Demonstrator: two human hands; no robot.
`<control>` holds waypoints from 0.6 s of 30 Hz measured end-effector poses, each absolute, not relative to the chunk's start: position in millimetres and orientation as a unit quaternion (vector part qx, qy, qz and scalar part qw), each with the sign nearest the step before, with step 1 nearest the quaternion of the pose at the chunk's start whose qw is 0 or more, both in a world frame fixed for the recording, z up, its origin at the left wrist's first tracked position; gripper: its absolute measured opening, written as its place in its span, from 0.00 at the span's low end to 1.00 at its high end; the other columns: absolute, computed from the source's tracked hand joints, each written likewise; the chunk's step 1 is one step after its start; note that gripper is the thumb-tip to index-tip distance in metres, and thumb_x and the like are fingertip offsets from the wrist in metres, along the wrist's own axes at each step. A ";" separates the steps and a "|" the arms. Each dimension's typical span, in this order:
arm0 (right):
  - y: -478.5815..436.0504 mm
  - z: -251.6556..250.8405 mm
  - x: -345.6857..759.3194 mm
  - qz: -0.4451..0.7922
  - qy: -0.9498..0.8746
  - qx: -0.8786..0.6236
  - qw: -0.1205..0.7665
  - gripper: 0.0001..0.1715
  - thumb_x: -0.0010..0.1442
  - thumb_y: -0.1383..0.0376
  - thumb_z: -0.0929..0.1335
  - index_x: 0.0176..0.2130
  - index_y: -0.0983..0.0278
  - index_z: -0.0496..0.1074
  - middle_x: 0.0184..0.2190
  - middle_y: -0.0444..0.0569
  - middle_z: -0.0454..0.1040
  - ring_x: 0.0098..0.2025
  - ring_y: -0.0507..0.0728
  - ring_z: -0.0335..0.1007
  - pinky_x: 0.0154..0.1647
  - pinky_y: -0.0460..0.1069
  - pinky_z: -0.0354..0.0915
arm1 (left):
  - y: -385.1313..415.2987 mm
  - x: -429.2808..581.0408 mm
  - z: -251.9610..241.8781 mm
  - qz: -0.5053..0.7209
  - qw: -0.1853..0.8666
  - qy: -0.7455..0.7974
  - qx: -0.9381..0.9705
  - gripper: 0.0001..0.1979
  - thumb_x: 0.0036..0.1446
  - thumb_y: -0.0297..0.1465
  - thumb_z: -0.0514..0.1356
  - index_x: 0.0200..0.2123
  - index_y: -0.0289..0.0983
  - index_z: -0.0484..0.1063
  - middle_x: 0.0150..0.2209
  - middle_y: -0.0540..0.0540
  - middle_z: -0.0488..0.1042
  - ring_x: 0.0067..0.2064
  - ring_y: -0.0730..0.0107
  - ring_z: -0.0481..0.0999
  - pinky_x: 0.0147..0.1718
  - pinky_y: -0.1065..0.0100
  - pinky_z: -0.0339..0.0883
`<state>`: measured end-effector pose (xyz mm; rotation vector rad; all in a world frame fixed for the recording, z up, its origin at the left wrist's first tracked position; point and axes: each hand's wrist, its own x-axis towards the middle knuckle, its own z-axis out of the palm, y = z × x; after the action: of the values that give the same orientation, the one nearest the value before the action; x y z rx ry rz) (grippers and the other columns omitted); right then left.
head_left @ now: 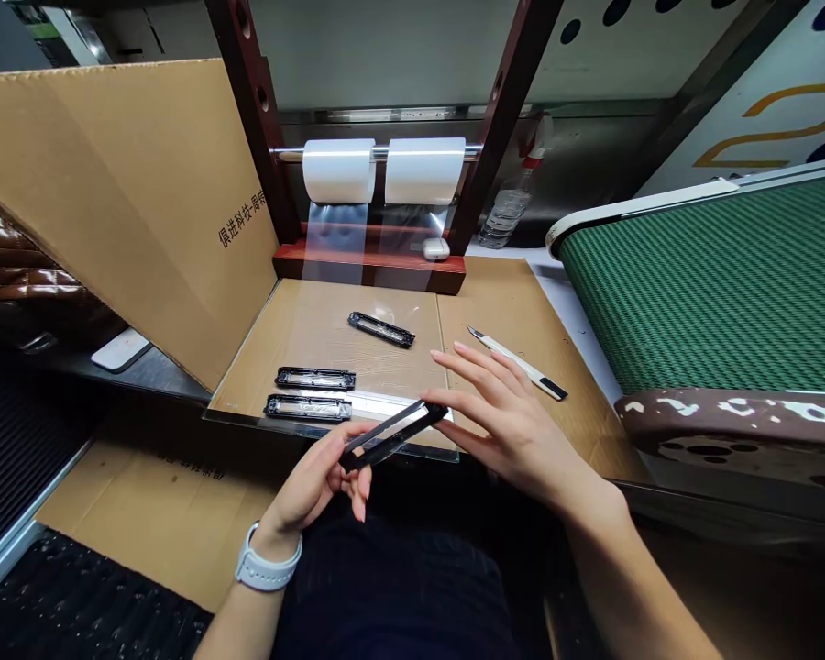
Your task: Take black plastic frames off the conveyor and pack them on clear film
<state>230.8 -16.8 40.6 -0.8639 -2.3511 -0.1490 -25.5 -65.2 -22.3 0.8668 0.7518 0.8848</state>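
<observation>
My left hand (320, 477) pinches one end of a long black plastic frame (395, 435) with a light strip along its middle. The frame is held tilted above the table's front edge. At its far end is my right hand (499, 417), fingers stretched out and apart, close to or touching the frame. Two similar black pieces lie side by side near the front edge, an upper one (314, 379) and a lower one (307, 408). Another black piece (381, 330) lies farther back at an angle. A utility knife (519, 362) rests beyond my right hand.
Two rolls of clear film, left (339, 171) and right (426, 171), hang on a rod in a dark red stand (371, 268). A white earbud case (435, 248) sits on its base. A cardboard panel (130, 202) stands left; a green conveyor belt (715, 284) runs right.
</observation>
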 end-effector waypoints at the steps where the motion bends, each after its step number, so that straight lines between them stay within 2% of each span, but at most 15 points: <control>1: -16.5 38.4 230.9 -0.053 -0.888 -0.331 0.314 0.11 0.70 0.66 0.64 0.51 0.58 0.71 0.61 0.53 0.67 0.66 0.63 0.56 0.64 0.62 0.55 | -65.9 -26.5 -23.3 0.423 0.739 0.337 0.402 0.32 0.56 0.54 0.60 0.55 0.37 0.67 0.24 0.50 0.77 0.19 0.70 0.76 0.21 0.73 0.67; 3: -16.5 34.1 230.5 -0.040 -0.886 -0.340 0.314 0.12 0.68 0.67 0.65 0.51 0.59 0.71 0.61 0.55 0.66 0.67 0.65 0.56 0.64 0.65 0.54 | -67.3 -27.2 -25.0 0.461 0.714 0.325 0.414 0.37 0.50 0.54 0.66 0.57 0.41 0.65 0.25 0.51 0.77 0.22 0.70 0.77 0.25 0.72 0.70; 6: -17.8 28.2 228.9 -0.021 -0.882 -0.347 0.320 0.11 0.67 0.66 0.66 0.50 0.60 0.70 0.61 0.56 0.67 0.66 0.67 0.56 0.64 0.67 0.54 | -69.1 -24.8 -27.7 0.508 0.674 0.320 0.430 0.35 0.47 0.45 0.72 0.57 0.44 0.66 0.27 0.52 0.77 0.25 0.72 0.78 0.29 0.73 0.71; 10: -22.1 21.9 225.1 0.008 -0.875 -0.353 0.331 0.12 0.66 0.65 0.67 0.50 0.60 0.70 0.60 0.57 0.67 0.66 0.68 0.56 0.62 0.69 0.55 | -69.3 -18.4 -35.2 0.557 0.621 0.328 0.444 0.30 0.51 0.38 0.72 0.57 0.46 0.68 0.30 0.52 0.78 0.28 0.73 0.78 0.32 0.72 0.72; 13: -26.1 18.5 221.7 0.026 -0.875 -0.353 0.329 0.12 0.65 0.65 0.67 0.50 0.60 0.69 0.60 0.58 0.66 0.66 0.68 0.56 0.62 0.69 0.55 | -67.7 -16.3 -45.4 0.587 0.583 0.336 0.450 0.28 0.53 0.38 0.70 0.57 0.48 0.69 0.38 0.51 0.80 0.34 0.72 0.80 0.40 0.70 0.74; 15: -28.2 16.4 219.8 0.039 -0.875 -0.353 0.329 0.13 0.65 0.64 0.67 0.50 0.61 0.69 0.60 0.59 0.66 0.66 0.68 0.56 0.62 0.70 0.54 | -66.5 -17.3 -52.6 0.600 0.564 0.342 0.454 0.25 0.55 0.37 0.69 0.55 0.47 0.70 0.44 0.49 0.80 0.41 0.70 0.81 0.45 0.69 0.73; 18: -30.7 13.4 218.2 0.056 -0.873 -0.353 0.331 0.13 0.65 0.63 0.68 0.50 0.60 0.68 0.61 0.59 0.66 0.66 0.68 0.55 0.61 0.71 0.55 | -65.5 -20.4 -59.3 0.608 0.548 0.337 0.465 0.23 0.55 0.36 0.69 0.54 0.42 0.71 0.49 0.44 0.78 0.46 0.64 0.80 0.49 0.61 0.73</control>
<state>218.2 -30.7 13.4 -0.9225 -2.2824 0.1473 -20.4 -65.5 -59.3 1.1015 0.7987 1.4398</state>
